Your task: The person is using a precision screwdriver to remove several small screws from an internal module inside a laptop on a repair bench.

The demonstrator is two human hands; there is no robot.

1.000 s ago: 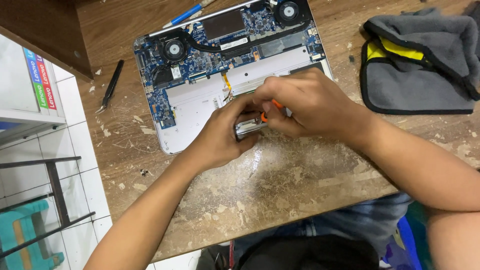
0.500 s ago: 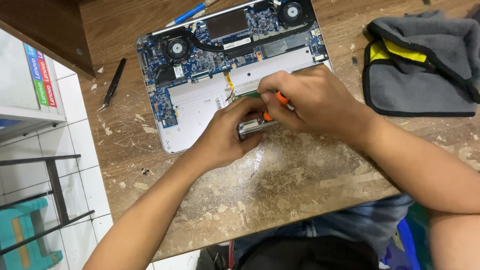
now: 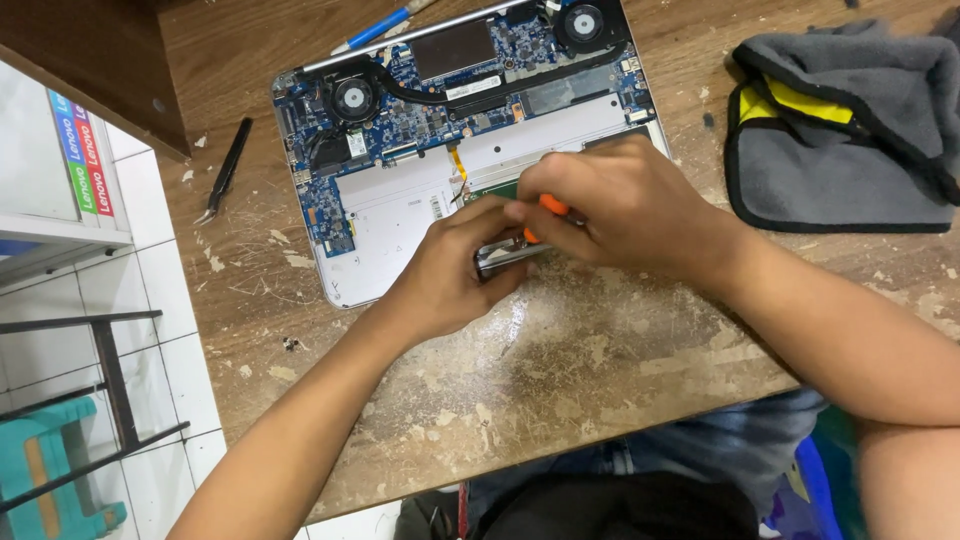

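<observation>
Laptop (image 3: pixel 400 215) bottom cover off, board exposed. Right hand (image 3: pixel 620 205) clamped on orange screwdriver (image 3: pixel 548 208); left hand (image 3: pixel 455 270) pinching small metal part (image 3: pixel 505 256), frame centre. Reassembly outstanding.

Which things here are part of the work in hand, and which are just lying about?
In use:
- opened silver laptop with exposed blue circuit board
- orange-handled screwdriver in right hand
- small silver metal part under left hand

Lying about:
- black tweezers
- blue pen
- grey and yellow fabric pouch
</observation>
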